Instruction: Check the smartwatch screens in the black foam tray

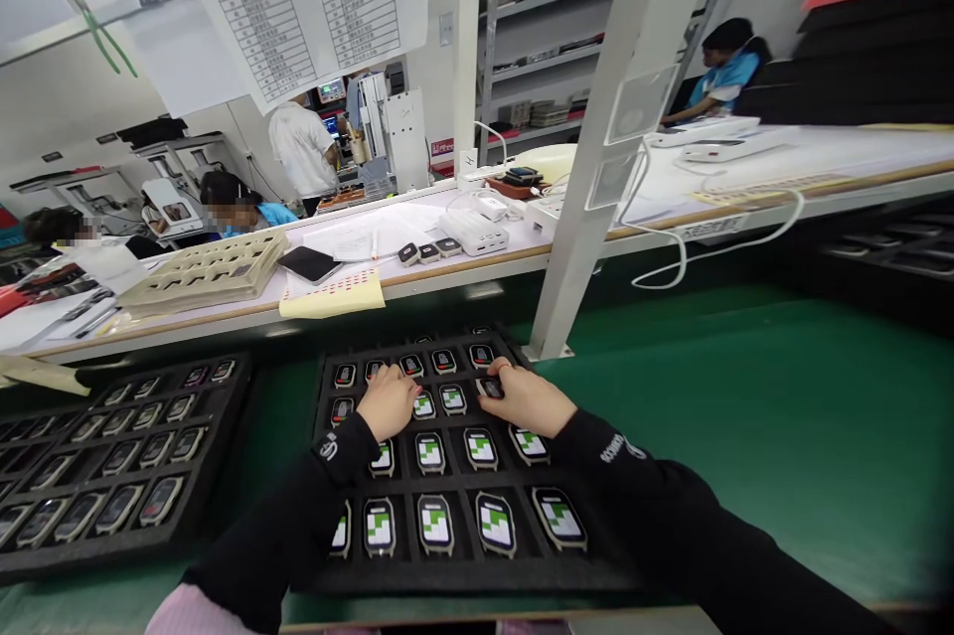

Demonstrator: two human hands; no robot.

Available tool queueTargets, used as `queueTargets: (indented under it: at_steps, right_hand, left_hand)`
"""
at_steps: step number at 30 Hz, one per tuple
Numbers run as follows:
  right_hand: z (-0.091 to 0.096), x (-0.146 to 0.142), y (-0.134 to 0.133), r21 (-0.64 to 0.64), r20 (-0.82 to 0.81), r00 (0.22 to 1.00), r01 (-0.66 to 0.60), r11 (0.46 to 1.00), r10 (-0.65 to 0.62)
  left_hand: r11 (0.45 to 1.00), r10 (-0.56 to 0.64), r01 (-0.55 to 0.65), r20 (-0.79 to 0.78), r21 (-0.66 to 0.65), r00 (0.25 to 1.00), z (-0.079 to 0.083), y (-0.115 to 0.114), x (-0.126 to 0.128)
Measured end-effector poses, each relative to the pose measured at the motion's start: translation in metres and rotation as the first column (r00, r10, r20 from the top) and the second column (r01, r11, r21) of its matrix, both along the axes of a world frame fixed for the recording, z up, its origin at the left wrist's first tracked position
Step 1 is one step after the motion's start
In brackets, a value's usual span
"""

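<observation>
A black foam tray (320, 476) lies on the green mat in front of me, filled with rows of small smartwatch bodies (435, 522) whose screens show green and white blocks. My left hand (388, 400) rests on the tray's second row, fingers curled down onto a watch body. My right hand (525, 400) lies a little to the right in the same row, fingertips pressing on a watch body (490, 386). Both arms wear black sleeves. Whether either hand grips anything is hidden under the fingers.
A second black tray (111, 461) of dark-screened watch bodies lies to the left. A slanted white post (596, 188) rises behind the tray. The shelf above holds a beige tray stack (205, 269), chargers (475, 232), cables and papers. Other people work in the background.
</observation>
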State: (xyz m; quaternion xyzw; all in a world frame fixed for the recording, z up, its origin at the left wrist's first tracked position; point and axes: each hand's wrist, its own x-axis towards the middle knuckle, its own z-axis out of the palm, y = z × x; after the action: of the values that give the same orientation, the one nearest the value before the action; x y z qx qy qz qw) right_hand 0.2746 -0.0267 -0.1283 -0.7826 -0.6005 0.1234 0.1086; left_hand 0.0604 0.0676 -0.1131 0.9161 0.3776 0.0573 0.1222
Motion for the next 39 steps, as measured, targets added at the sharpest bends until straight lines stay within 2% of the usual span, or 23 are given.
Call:
queueTargets:
  at_steps: [6, 9, 14, 17, 21, 24, 27, 29, 32, 33, 35, 39]
  right_hand:
    - [0.002, -0.004, -0.007, 0.044, 0.012, 1.0, 0.023, 0.999, -0.024]
    - [0.013, 0.007, -0.007, 0.078, -0.004, 1.0, 0.023, 0.997, -0.023]
    - [0.03, 0.03, 0.003, 0.073, -0.085, 0.995, -0.051, 0.996, 0.057]
    - [0.027, 0.03, 0.008, 0.049, -0.104, 0.988, -0.11, 0.993, 0.115]
    - [0.014, 0.019, 0.006, 0.02, -0.056, 0.988, -0.142, 0.99, 0.143]
    - [0.009, 0.011, 0.001, 0.031, 0.003, 0.993, -0.119, 0.992, 0.119]
    - [0.01, 0.006, -0.003, 0.044, 0.075, 0.995, -0.07, 0.997, 0.066]
    - [0.012, 0.003, -0.005, 0.057, 0.127, 0.992, -0.034, 0.998, 0.027]
    - [0.017, 0.0, -0.004, 0.08, 0.168, 0.986, -0.033, 0.996, 0.019]
    - [0.019, -0.001, -0.002, 0.087, 0.17, 0.985, -0.047, 0.995, 0.031]
    - [0.022, -0.004, 0.003, 0.088, 0.159, 0.984, -0.097, 0.991, 0.082]
    - [0.022, -0.012, 0.015, 0.046, 0.119, 0.967, -0.231, 0.972, 0.224]
  left_hand:
    - [0.988, 0.029, -0.001, 0.176, -0.153, 0.984, 0.0, -0.008, -0.009]
    - [0.97, 0.047, 0.011, 0.234, -0.242, 0.971, 0.001, -0.012, -0.012]
    - [0.945, 0.086, 0.028, 0.329, -0.326, 0.94, -0.004, -0.011, -0.009]
    - [0.932, 0.104, 0.05, 0.397, -0.359, 0.912, -0.009, -0.007, -0.005]
    - [0.905, 0.148, 0.074, 0.475, -0.418, 0.867, -0.011, -0.001, 0.003]
    - [0.857, 0.214, 0.094, 0.515, -0.507, 0.83, -0.001, -0.003, 0.009]
    - [0.778, 0.27, 0.137, 0.522, -0.614, 0.809, 0.019, -0.016, 0.01]
    - [0.691, 0.306, 0.195, 0.526, -0.696, 0.794, 0.035, -0.029, 0.007]
    - [0.53, 0.383, 0.275, 0.516, -0.802, 0.766, 0.055, -0.049, -0.002]
    - [0.5, 0.398, 0.286, 0.51, -0.818, 0.762, 0.06, -0.054, -0.006]
    - [0.495, 0.402, 0.279, 0.502, -0.822, 0.766, 0.064, -0.061, -0.014]
    - [0.546, 0.415, 0.24, 0.508, -0.803, 0.755, 0.058, -0.065, -0.025]
